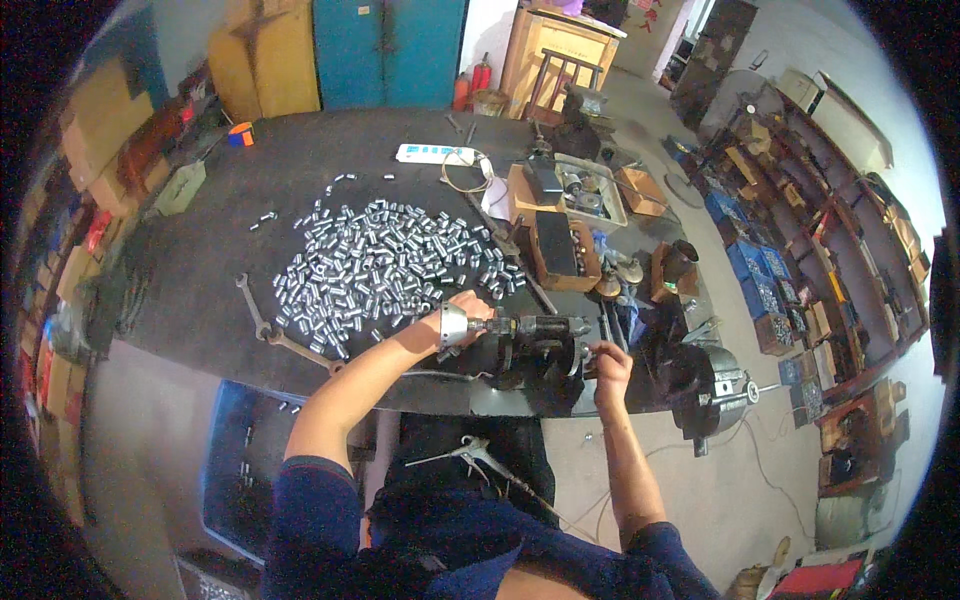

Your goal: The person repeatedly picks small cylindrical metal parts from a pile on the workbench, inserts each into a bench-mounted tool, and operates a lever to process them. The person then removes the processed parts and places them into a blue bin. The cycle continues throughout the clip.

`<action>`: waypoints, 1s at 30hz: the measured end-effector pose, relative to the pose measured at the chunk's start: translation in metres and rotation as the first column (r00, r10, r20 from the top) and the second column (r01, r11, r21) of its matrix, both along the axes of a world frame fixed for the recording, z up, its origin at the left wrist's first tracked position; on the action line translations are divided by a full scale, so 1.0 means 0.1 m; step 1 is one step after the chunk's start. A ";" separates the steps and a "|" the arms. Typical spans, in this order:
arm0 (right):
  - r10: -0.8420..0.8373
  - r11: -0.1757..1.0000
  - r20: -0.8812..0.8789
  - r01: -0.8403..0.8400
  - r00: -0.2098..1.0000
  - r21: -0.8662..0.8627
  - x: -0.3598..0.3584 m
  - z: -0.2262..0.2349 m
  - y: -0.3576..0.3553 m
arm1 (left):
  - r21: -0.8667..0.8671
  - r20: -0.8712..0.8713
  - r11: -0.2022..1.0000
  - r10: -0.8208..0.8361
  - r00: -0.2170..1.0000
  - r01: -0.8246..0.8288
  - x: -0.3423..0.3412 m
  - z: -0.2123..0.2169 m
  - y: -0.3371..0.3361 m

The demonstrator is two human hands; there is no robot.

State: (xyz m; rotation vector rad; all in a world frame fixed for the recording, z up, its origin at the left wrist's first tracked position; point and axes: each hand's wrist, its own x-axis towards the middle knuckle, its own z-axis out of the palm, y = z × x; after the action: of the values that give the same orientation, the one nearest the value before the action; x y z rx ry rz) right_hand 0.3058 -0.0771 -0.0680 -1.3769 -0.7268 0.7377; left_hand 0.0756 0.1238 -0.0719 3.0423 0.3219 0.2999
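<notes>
A small dark bench machine stands at the front edge of the dark worktable. My left hand reaches beside its left end, behind a silver cone-shaped part, next to the pile of short shiny metal cylinders. Its fingers are curled and partly hidden; what they hold cannot be made out. At the machine's right end, my right hand has its fingers pinched together near a shiny round part. Anything between those fingertips is too small to name. Across my lap lies a metal air blow gun with a hose.
Wrenches lie left of the machine. A white power strip and boxes of hardware sit farther back. A bench vise stands at the right edge. Below the table at left is a blue bin; shelves line the right wall.
</notes>
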 end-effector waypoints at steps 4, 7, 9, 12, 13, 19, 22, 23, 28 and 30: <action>0.015 1.000 0.876 0.007 0.481 -0.022 -0.01 0.50 0.44 | 0.059 0.225 0.996 0.050 0.973 -0.065 -0.17 0.03 0.04; 0.106 0.992 0.993 -0.070 0.050 -0.103 0.22 0.50 0.85 | -0.210 0.397 0.961 0.251 0.883 -0.179 -0.33 0.24 0.00; 0.172 0.984 0.984 -0.048 0.051 -0.169 0.29 0.48 1.12 | -0.502 0.413 0.813 0.526 0.744 -0.296 -0.51 0.31 -0.08; 0.244 0.969 0.970 -0.045 -0.013 -0.245 0.34 0.43 1.40 | -0.957 0.267 0.279 0.753 0.601 0.075 -0.87 0.44 -0.16; 0.261 0.964 0.965 -0.047 -0.035 -0.262 0.33 0.42 1.45 | -0.954 0.296 0.261 0.736 0.609 0.147 -0.99 0.46 -0.18; 0.251 0.967 0.966 -0.032 -0.068 -0.253 0.33 0.23 1.58 | -0.938 0.328 0.185 0.749 0.575 0.294 -1.41 0.62 -0.45; 0.206 0.977 0.977 -0.042 -0.061 -0.209 0.35 0.22 1.58 | -0.937 0.326 0.166 0.733 0.597 0.308 -1.36 0.72 -0.57; 0.236 0.970 0.970 -0.041 -0.052 -0.238 0.34 0.25 1.57 | -0.931 0.341 0.180 0.742 0.577 0.319 -1.31 0.77 -0.60; 0.071 0.997 0.975 -0.049 0.212 -0.062 0.30 0.48 1.34 | -0.936 0.339 0.220 0.769 0.542 0.274 -1.13 0.87 -0.70; 0.013 0.998 0.912 -0.060 0.410 0.013 0.27 0.55 1.10 | -0.929 0.344 0.196 0.770 0.538 0.313 -1.09 0.90 -0.76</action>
State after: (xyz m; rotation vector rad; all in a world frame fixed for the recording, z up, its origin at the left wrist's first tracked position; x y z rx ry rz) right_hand 0.3330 0.0325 -0.0134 -1.6967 -1.6405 -0.1258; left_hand -0.0330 0.0480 0.0184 1.2318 0.6561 1.0100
